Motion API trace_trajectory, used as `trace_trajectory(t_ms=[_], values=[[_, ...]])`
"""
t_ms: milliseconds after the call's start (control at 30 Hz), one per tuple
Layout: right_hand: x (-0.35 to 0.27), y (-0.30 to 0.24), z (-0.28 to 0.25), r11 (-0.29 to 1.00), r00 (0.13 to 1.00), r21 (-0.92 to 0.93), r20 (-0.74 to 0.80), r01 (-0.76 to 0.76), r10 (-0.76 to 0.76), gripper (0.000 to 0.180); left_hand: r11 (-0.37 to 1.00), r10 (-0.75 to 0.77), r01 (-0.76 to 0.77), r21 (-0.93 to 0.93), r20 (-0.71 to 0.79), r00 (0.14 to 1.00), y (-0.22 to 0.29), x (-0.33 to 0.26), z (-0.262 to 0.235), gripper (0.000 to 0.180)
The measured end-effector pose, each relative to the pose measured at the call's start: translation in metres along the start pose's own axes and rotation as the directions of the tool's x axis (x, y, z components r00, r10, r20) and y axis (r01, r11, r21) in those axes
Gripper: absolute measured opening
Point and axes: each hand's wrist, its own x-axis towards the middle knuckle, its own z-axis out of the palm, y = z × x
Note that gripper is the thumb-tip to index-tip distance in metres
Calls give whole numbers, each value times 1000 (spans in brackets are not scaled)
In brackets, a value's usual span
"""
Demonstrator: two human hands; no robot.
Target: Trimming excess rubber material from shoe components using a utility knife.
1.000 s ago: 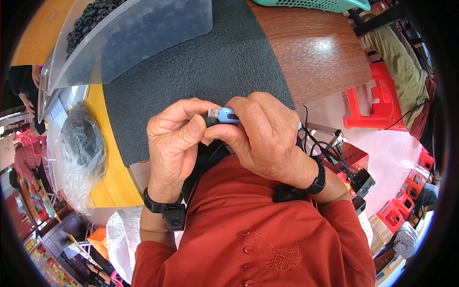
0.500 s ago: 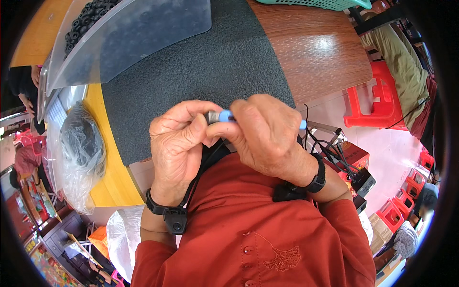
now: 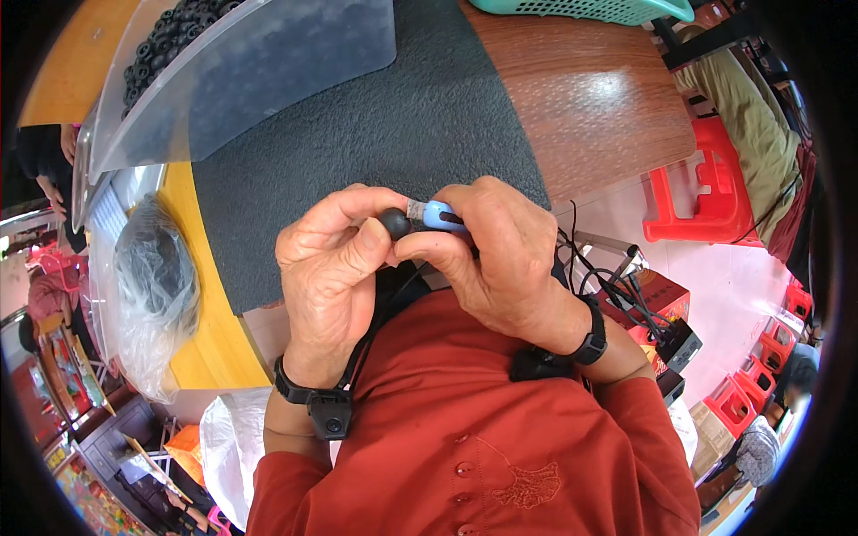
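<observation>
Between thumb and fingers, my left hand [image 3: 323,259] pinches a small round black part [image 3: 394,222] that looks like rubber. My right hand [image 3: 500,255] is closed round a blue utility knife [image 3: 440,215]. The knife's short grey blade [image 3: 416,209] points left and lies right beside the black part; whether it touches cannot be made out. My right thumb reaches close to the part's lower right side. Both hands are held above the near edge of a dark textured mat [image 3: 375,134], and much of the knife's handle is hidden in my right palm.
A clear plastic bin [image 3: 259,80] of similar black parts stands on the mat at the upper left. Left of the mat lies a clear plastic bag [image 3: 154,268] with dark contents. A green basket [image 3: 590,9] rests on the brown table [image 3: 581,98]; a red stool [image 3: 702,192] stands to the right.
My right hand has turned and opened its grip slightly, so more of the knife's blue head and blade shows. The black part is now visible at my left fingertips.
</observation>
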Motion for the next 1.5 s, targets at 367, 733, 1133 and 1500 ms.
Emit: trace_trajectory(t_ms=[367, 733, 1133, 1500], values=[[-1, 0, -3, 988, 992, 99, 52, -120, 115, 28, 969, 140, -154, 195, 80, 987, -5, 1, -3, 24], [7, 1, -10, 945, 963, 184, 61, -269, 263, 28, 877, 162, -184, 444, 87, 983, 7, 9, 10, 18], [-3, 3, -12, 916, 938, 203, 91, -345, 334, 19, 250, 488, -720, 648, 558, 672, 59, 119, 107, 17], [2, 8, -11, 962, 969, 125, 92, -241, 230, 21, -86, 398, -608, 789, 587, 706, 120, 170, 71, 17]])
